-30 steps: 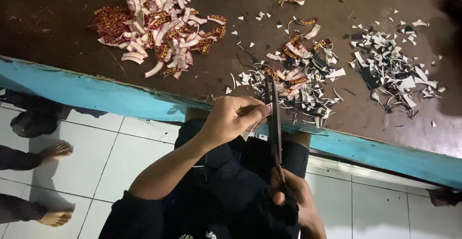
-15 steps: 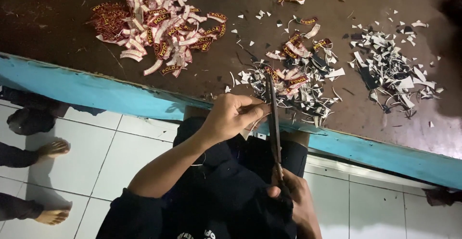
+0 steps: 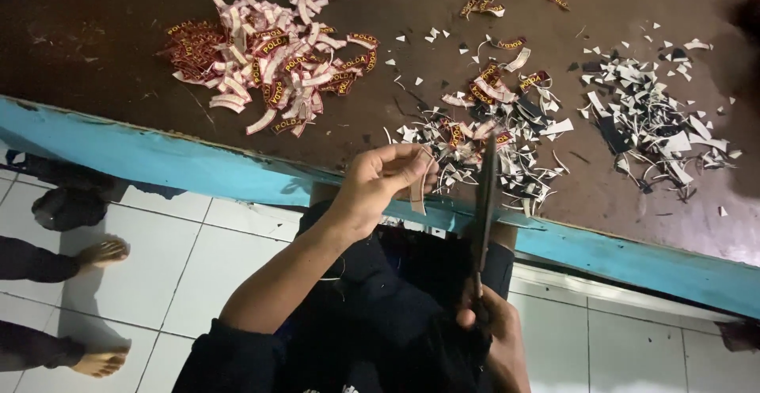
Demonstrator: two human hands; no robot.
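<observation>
Right hand point(image 3: 495, 334): closest to the camera, low in the frame, fingers wrapped tight about the handles of a pair of long dark scissors point(image 3: 483, 203); blades point up and away, and whether they are parted cannot be told from this angle.
Left hand point(image 3: 384, 181): above the lap, thumb and fingertips pinched on a small curved patch strip point(image 3: 418, 187), held just beside the blades.
Step in hand: judged to be trimming, with the strip offered to the scissors.
Next move calls for: a steady pinch, and the strip's edge lined up in the blades clear of the fingertips.
Table edge point(image 3: 198, 163): blue, just beyond the hands.
Offcuts point(image 3: 507, 136): white and dark scraps on the brown top.
Patch pile point(image 3: 269, 64): red-and-white pieces, further left.
</observation>
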